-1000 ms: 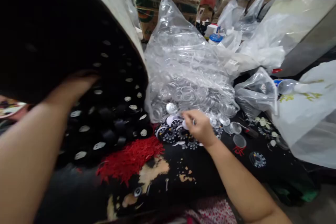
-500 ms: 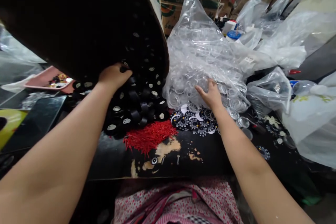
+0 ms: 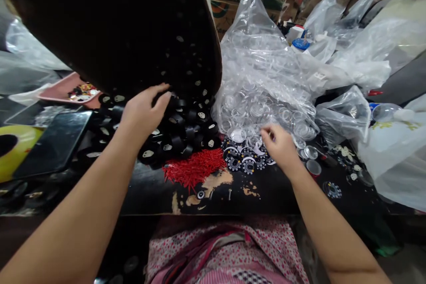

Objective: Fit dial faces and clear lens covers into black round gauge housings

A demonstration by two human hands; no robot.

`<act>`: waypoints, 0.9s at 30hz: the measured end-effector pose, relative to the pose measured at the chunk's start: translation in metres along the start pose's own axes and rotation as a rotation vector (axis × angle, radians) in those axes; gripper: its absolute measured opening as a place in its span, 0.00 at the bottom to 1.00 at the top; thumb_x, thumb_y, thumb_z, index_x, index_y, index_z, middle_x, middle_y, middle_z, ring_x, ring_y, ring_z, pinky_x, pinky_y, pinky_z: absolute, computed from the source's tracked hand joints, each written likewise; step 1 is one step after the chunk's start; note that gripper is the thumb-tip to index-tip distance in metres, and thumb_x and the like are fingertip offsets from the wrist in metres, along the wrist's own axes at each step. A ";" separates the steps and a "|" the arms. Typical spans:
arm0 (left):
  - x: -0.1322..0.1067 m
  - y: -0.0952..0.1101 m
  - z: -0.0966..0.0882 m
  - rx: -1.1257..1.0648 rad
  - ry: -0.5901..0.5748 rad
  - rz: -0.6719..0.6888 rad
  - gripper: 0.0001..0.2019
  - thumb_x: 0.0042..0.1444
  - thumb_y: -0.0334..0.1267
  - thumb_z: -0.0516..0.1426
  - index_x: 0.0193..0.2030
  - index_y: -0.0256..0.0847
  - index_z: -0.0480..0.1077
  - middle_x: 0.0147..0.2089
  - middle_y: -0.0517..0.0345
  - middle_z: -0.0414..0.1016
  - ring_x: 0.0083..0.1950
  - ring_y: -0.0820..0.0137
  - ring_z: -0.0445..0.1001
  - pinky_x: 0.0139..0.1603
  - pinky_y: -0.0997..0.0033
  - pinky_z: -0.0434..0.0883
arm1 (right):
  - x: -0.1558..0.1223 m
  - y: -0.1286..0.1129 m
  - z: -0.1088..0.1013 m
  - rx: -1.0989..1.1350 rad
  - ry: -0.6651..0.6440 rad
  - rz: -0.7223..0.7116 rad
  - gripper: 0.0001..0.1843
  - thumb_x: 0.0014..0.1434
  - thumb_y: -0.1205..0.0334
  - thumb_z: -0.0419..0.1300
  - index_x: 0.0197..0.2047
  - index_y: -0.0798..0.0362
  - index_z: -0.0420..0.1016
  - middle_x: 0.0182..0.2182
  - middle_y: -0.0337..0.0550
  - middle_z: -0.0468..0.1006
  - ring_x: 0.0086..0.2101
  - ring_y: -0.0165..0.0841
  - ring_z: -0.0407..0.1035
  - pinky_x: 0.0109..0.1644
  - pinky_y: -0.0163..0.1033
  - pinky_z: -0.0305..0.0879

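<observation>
My left hand (image 3: 144,111) is over a heap of black round parts with pale patches (image 3: 189,133) that spills from a large dark container (image 3: 109,22). Its thumb and index finger are stretched out with a gap between them, and no held part shows. Over the printed black-and-white discs (image 3: 248,164), my right hand (image 3: 279,144) has its fingers curled together; anything in them is hidden. Just behind it lies an open clear plastic bag (image 3: 259,53) full of clear round plastic pieces (image 3: 258,106). A pile of thin red pieces (image 3: 196,166) lies between both hands, nearer me.
On the left are a phone-like dark slab (image 3: 55,142), a yellow roll (image 3: 16,146) and a pink tray (image 3: 68,91) of small parts. Plastic bags (image 3: 396,155) crowd the right side. Behind the clear bag stands a cardboard box (image 3: 229,4), with a person partly visible beyond.
My right hand has drawn back from the clear bag to the printed discs, and its spread fingers have curled in. My left thumb and index finger have parted near the black parts.
</observation>
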State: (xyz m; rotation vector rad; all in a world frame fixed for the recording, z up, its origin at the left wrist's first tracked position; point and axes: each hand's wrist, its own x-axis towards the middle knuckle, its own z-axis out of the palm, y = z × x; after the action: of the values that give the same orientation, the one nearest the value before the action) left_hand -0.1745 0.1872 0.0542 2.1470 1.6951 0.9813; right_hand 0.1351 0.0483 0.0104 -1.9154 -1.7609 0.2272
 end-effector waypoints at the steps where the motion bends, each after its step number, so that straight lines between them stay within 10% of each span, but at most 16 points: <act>1: -0.019 0.001 -0.002 -0.030 0.027 0.003 0.18 0.66 0.39 0.52 0.59 0.38 0.70 0.60 0.57 0.74 0.63 0.64 0.69 0.66 0.56 0.60 | -0.013 -0.003 0.003 0.009 -0.075 -0.024 0.17 0.67 0.55 0.51 0.44 0.52 0.78 0.40 0.47 0.81 0.41 0.38 0.74 0.46 0.42 0.68; 7: -0.139 0.023 0.001 -0.354 -0.175 -0.085 0.13 0.65 0.45 0.51 0.47 0.50 0.75 0.40 0.62 0.81 0.39 0.67 0.79 0.43 0.66 0.76 | -0.013 -0.008 0.031 -0.006 -0.149 -0.039 0.19 0.64 0.60 0.49 0.52 0.54 0.76 0.45 0.51 0.80 0.46 0.41 0.74 0.52 0.45 0.67; 13: -0.206 0.028 -0.009 -0.650 -0.419 -0.186 0.11 0.65 0.41 0.52 0.45 0.50 0.76 0.38 0.58 0.80 0.41 0.64 0.78 0.46 0.63 0.74 | -0.022 -0.018 0.030 0.081 -0.073 -0.057 0.23 0.63 0.52 0.51 0.55 0.54 0.75 0.48 0.53 0.79 0.47 0.44 0.74 0.52 0.50 0.68; 20: -0.202 -0.002 -0.041 -0.537 -0.093 -0.275 0.12 0.66 0.43 0.51 0.45 0.53 0.76 0.36 0.59 0.77 0.38 0.67 0.75 0.43 0.67 0.73 | -0.105 -0.020 0.047 0.148 -0.158 -0.006 0.20 0.66 0.45 0.51 0.46 0.45 0.79 0.39 0.43 0.83 0.41 0.41 0.76 0.47 0.47 0.71; 27: -0.163 -0.079 -0.022 -0.103 0.107 -0.469 0.15 0.62 0.45 0.54 0.53 0.45 0.71 0.49 0.50 0.73 0.46 0.59 0.75 0.53 0.55 0.71 | -0.097 -0.023 0.064 0.113 -0.143 -0.092 0.17 0.65 0.47 0.51 0.43 0.41 0.79 0.37 0.41 0.83 0.35 0.43 0.76 0.41 0.51 0.71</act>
State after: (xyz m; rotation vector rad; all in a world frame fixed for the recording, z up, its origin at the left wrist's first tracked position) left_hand -0.2664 0.0552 -0.0312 1.5482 2.0176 1.0247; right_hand 0.0717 -0.0286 -0.0546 -1.7720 -1.8814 0.4297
